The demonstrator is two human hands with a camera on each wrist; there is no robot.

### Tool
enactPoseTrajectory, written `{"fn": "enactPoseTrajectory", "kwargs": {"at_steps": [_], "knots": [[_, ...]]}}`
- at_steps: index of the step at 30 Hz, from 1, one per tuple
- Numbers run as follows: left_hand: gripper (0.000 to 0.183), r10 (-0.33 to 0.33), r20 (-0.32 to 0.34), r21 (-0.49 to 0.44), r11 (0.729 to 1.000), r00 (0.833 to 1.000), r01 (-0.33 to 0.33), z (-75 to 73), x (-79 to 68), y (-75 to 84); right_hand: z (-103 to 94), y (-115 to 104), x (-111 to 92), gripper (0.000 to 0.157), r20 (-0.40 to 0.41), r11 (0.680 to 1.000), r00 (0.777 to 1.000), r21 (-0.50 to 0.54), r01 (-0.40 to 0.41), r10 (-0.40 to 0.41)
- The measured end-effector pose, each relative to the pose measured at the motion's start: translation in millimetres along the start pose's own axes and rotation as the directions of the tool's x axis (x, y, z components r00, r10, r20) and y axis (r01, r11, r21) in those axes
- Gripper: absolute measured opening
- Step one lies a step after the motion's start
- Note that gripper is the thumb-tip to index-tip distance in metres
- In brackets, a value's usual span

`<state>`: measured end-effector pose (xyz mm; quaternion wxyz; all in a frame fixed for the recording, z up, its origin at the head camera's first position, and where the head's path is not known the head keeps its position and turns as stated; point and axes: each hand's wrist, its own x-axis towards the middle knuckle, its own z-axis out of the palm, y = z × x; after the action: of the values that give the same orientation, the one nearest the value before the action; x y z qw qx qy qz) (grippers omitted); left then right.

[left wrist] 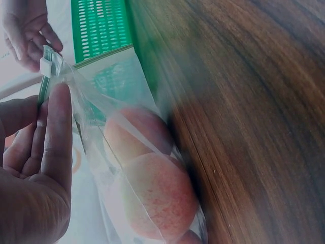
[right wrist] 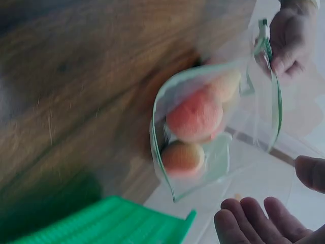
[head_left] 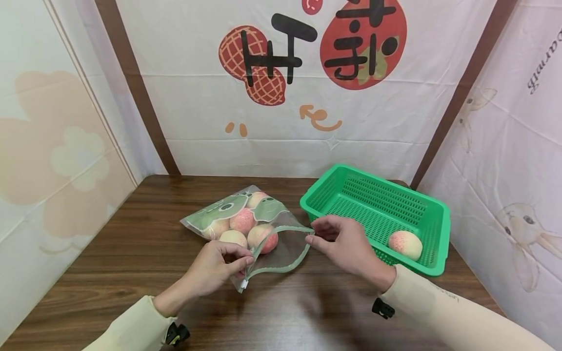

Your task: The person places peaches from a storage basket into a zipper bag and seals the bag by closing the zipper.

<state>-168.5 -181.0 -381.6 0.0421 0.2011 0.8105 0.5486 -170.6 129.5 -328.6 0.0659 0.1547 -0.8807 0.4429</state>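
Observation:
A clear zip bag [head_left: 269, 210] with a green cartoon print lies on the table, its mouth gaping toward the person. Several peaches [head_left: 242, 220] show inside it. My left hand [head_left: 212, 270] pinches the mouth's near edge between thumb and fingers, close to the white slider [left wrist: 45, 67]. At the opposite corner of the mouth is my right hand [head_left: 344, 241], thumb and fingers parted. In the right wrist view, the fingers [right wrist: 249, 218] of this hand stand a little apart from the bag's rim, with nothing between them.
Right of the bag stands a green plastic basket [head_left: 443, 234] with one peach [head_left: 405, 245] in its near right corner. Printed curtains [head_left: 197, 122] hang behind and on both sides of the wooden table [head_left: 118, 248].

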Motion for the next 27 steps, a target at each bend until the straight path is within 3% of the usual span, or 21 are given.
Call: {"fn": "enactPoseTrajectory", "kwargs": {"at_steps": [7, 16, 27], "knots": [[0.010, -0.003, -0.006, 0.004, 1.000, 1.000, 0.003, -1.6, -0.7, -0.8, -25.7, 4.4, 6.8, 0.025, -0.046, 0.998, 0.998, -0.031, 0.046, -0.048], [0.010, 0.000, -0.009, 0.012, 1.000, 1.000, 0.000, -3.2, -0.7, -1.1, -64.5, 12.9, 10.7, 0.034, -0.012, 0.991, 0.997, -0.101, -0.083, 0.082], [0.011, 0.003, -0.004, -0.006, 1.000, 1.000, -0.003, -2.8, -0.8, -1.8, -107.7, 28.5, 15.9, 0.050, 0.038, 0.966, 0.984, -0.201, -0.162, 0.173]]}}
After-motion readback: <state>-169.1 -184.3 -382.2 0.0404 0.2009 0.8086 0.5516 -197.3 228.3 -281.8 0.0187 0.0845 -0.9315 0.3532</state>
